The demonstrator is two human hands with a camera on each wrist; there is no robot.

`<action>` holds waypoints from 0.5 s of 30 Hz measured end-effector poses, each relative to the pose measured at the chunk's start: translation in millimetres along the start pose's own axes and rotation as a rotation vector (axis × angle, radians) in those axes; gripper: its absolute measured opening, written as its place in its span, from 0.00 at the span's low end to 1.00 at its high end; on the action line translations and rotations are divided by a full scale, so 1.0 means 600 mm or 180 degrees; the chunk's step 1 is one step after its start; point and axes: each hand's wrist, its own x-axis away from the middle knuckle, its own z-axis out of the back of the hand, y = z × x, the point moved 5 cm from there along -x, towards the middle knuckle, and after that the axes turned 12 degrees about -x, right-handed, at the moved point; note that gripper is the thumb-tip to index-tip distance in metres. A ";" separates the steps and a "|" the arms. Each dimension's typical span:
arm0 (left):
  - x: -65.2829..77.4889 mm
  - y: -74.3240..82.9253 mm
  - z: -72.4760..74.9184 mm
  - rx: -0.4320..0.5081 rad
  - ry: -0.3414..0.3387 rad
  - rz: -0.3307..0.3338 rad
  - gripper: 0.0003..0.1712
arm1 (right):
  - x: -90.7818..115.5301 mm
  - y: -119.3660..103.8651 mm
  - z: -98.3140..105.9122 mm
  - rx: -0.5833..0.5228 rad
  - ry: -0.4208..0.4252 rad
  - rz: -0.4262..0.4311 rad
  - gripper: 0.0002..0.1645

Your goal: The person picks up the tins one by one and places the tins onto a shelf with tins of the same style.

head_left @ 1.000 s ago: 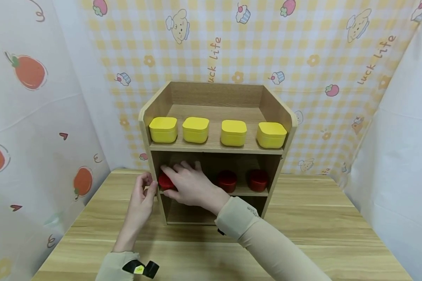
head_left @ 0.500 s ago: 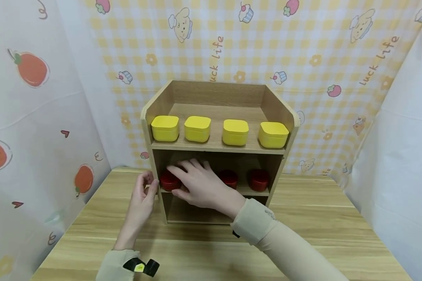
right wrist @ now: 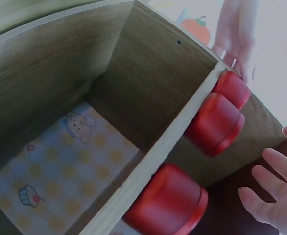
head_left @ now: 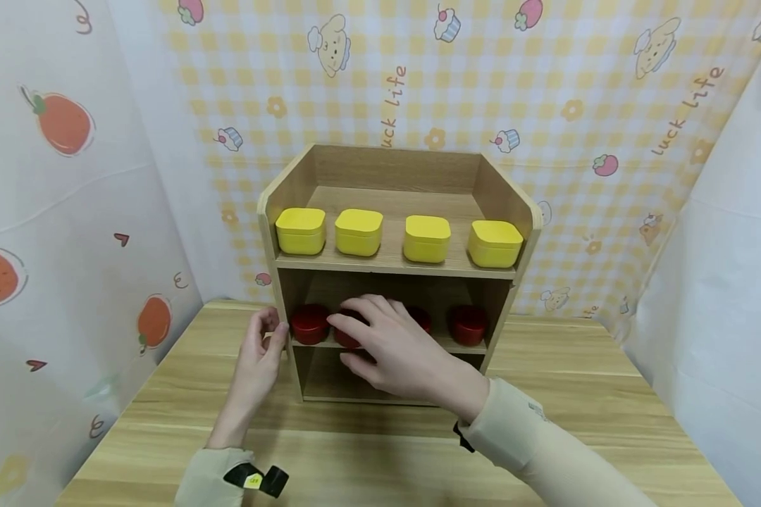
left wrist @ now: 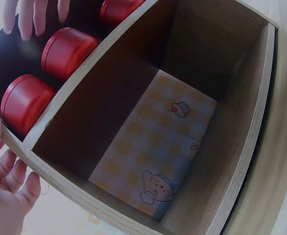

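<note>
Several round red lidded tins stand in a row on the middle shelf of a small wooden rack. The leftmost red tin shows whole at the left panel, and the one beside it is partly behind my fingers in the head view. My right hand is in front of that second tin, fingers spread and bent, holding nothing; the right wrist view shows a space between the fingertips and the tins. At the rack's left side panel, my left hand rests its loosely bent fingers and thumb on the front edge and outer face.
Several yellow rounded-square boxes line the front of the rack's top shelf. Another red tin stands at the right end of the middle shelf. The rack sits on a wood-grain table, before a checked cloth backdrop.
My right hand has left the leftmost red tin and moved right and toward me, uncovering that tin. The left hand stays at the side panel. The head view has shifted slightly.
</note>
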 end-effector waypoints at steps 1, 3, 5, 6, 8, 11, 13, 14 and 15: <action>0.000 0.001 0.000 0.0006 0.0003 -0.0004 0.16 | 0.005 0.000 0.004 -0.0030 0.0035 0.0017 0.27; 0.000 0.001 -0.001 0.0016 0.0008 -0.0007 0.16 | 0.015 -0.001 0.013 -0.0090 0.0119 0.0052 0.26; 0.000 0.002 -0.001 0.0025 0.0019 0.0006 0.16 | 0.026 -0.001 0.022 -0.0153 0.0194 0.0082 0.26; 0.000 0.002 0.000 0.0032 0.0025 0.0018 0.16 | 0.032 -0.001 0.026 -0.0180 0.0227 0.0087 0.26; 0.000 0.003 0.001 0.0026 0.0030 0.0040 0.16 | 0.043 0.000 0.033 -0.0219 0.0265 0.0086 0.25; 0.001 0.003 0.003 0.0009 0.0040 0.0061 0.16 | 0.062 0.006 0.041 -0.0257 0.0286 0.0062 0.26; 0.001 0.002 0.003 -0.0008 0.0048 0.0061 0.16 | 0.077 0.011 0.047 -0.0266 0.0329 0.0040 0.26; 0.001 0.002 0.003 -0.0010 0.0050 0.0061 0.16 | 0.085 0.013 0.052 -0.0285 0.0363 0.0025 0.26; 0.001 0.002 0.002 -0.0023 0.0048 0.0058 0.16 | 0.094 0.016 0.056 -0.0306 0.0413 0.0019 0.26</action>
